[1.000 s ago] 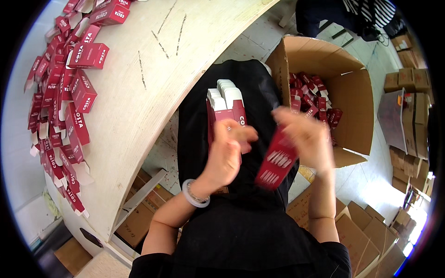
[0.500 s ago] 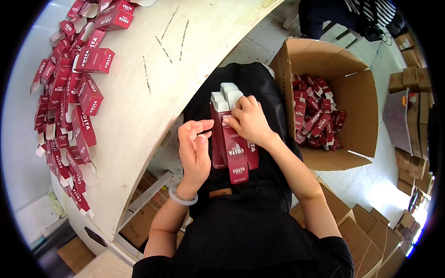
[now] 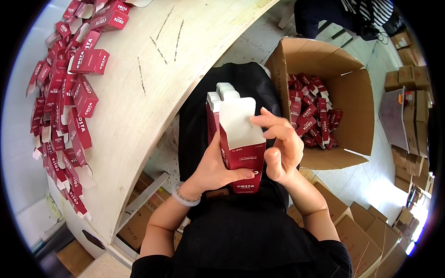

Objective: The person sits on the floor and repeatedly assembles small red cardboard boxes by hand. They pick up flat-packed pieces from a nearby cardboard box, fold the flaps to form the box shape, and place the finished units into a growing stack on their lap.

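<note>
My left hand [image 3: 211, 167] grips a small dark red carton [image 3: 243, 162] with white lettering, its thumb across the front. The carton is opened into a box shape, and a broad white flap stands up from its upper end. At the flap's right edge is my right hand [image 3: 285, 146], fingers bent and apart, a fingertip at or very near the flap. Behind the carton, a stack of flat red cartons [image 3: 213, 103] with white end tabs lies on my black-clothed lap, partly hidden by the opened one.
On the left, a pale wooden table [image 3: 153, 88] carries a heap of red cartons [image 3: 85, 95]. A large cardboard box [image 3: 350, 106] to the right holds more of them. Brown boxes [image 3: 354, 236] stand at the lower right. A person in dark trousers [image 3: 308, 18] is at the top.
A flat carton has come off the stack and been opened into a box. My left hand has taken hold of it; my right hand has let go and moved right and down.
</note>
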The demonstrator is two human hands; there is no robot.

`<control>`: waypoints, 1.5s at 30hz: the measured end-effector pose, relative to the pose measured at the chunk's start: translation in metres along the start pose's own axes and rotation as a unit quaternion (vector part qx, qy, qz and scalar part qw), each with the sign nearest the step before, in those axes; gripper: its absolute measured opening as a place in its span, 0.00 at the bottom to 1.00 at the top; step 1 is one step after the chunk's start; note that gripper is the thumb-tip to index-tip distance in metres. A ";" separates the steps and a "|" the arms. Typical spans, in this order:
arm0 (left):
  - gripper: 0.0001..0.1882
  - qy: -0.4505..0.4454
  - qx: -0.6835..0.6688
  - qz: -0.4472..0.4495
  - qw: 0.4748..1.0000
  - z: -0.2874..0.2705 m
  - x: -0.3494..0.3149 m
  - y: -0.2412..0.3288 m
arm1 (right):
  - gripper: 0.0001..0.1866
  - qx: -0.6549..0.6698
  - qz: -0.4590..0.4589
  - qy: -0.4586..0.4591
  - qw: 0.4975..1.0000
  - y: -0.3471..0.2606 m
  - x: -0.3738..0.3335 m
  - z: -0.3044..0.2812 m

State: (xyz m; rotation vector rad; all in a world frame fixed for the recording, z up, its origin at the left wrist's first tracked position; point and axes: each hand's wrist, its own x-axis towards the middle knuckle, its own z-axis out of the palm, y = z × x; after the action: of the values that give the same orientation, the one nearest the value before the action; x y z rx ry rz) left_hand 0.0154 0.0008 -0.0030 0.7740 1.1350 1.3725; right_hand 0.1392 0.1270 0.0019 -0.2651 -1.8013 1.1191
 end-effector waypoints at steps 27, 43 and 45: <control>0.39 0.076 0.279 0.159 0.944 -0.008 -0.010 -0.006 | 0.13 0.154 0.318 -0.141 0.925 -0.027 0.009 -0.016; 0.27 0.123 0.135 0.073 0.980 0.040 -0.007 -0.021 | 0.22 -0.042 0.086 -0.230 0.968 -0.016 -0.016 -0.019; 0.22 0.091 0.109 0.024 0.990 0.040 -0.009 -0.030 | 0.16 -0.042 0.150 -0.247 0.956 -0.021 -0.018 -0.027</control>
State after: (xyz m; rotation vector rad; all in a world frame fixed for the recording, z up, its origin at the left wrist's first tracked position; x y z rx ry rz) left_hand 0.0641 -0.0033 -0.0174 0.8476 1.4352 1.3960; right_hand 0.1762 0.1201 0.0105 -0.3392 -2.3104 1.4140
